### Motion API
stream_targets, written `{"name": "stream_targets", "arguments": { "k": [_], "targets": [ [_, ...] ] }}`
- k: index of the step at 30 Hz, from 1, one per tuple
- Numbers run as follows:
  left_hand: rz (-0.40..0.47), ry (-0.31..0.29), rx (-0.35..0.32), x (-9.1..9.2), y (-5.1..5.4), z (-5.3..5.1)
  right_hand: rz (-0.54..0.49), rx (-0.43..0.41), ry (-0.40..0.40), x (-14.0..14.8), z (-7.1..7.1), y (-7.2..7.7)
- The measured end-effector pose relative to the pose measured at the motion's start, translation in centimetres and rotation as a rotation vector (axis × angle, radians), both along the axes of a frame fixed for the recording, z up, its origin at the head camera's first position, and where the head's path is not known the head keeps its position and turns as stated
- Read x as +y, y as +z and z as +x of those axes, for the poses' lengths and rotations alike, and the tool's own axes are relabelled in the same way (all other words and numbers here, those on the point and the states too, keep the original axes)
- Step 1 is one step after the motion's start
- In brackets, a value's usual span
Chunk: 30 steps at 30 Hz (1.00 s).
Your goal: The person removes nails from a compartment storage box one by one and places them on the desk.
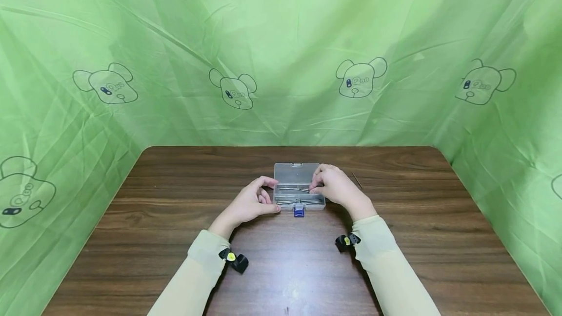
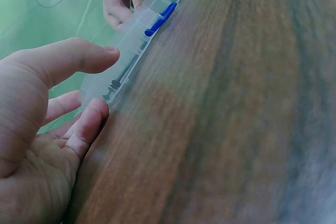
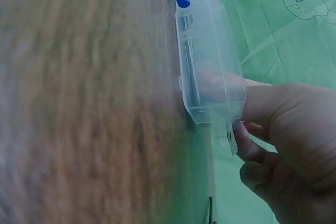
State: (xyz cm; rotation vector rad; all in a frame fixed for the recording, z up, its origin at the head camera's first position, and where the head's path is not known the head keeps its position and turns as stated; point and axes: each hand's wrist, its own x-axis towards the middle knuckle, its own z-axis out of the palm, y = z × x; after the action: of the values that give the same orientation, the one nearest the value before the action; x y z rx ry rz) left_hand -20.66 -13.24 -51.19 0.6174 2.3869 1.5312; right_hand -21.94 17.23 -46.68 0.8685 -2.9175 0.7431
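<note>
Pale sleeves (image 1: 391, 267) nearest, both forearms reaching in from the bottom edge. Green cloth (image 1: 281, 38) closes off back and sides, cartoon animal heads printed on it. Wood-grain table (image 1: 175, 218) below. Left hand (image 1: 251, 202): thumb and fingers spread apart, tips at the box's left end; reads as light bracing, not wrapped round. Right hand (image 1: 340, 188): thumb and fingers close together over the right part of the back compartments; tips partly hidden, cannot tell if anything is pinched. Clear plastic box (image 3: 210, 40) sits on the table between the hands, lid (image 1: 291, 172) tipped back. Black wrist cameras (image 1: 239, 263) at the cuffs. Blue latch (image 1: 299, 212) juts from the front edge. Thin metal rods (image 1: 311, 201) lie in front and back compartments. One loose rod (image 1: 356, 180) on the table, outside the box, just right of the right hand.

Risks, my judgement: rods look slim and smooth, so a loose pinch could drop one or land it across a divider. Box is probably light; a push from the right hand could skid it if the left brace slackens. Right knuckles close to the lid, could knock it. Careless sweep rightward could roll the loose rod off.
</note>
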Motion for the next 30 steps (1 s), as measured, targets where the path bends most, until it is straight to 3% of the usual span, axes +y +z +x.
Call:
{"name": "stream_targets", "arguments": {
  "k": [14, 30],
  "targets": [
    [0.011, -0.008, -0.016, 0.15, 0.54, 0.22, -0.01, -0.061, 0.002, 0.25, 0.18, 0.24],
    [0.014, -0.002, -0.005, 0.06, 0.46, 0.2, 0.036, -0.038, 0.003, -0.18, 0.4, 0.22]
  ]
}}
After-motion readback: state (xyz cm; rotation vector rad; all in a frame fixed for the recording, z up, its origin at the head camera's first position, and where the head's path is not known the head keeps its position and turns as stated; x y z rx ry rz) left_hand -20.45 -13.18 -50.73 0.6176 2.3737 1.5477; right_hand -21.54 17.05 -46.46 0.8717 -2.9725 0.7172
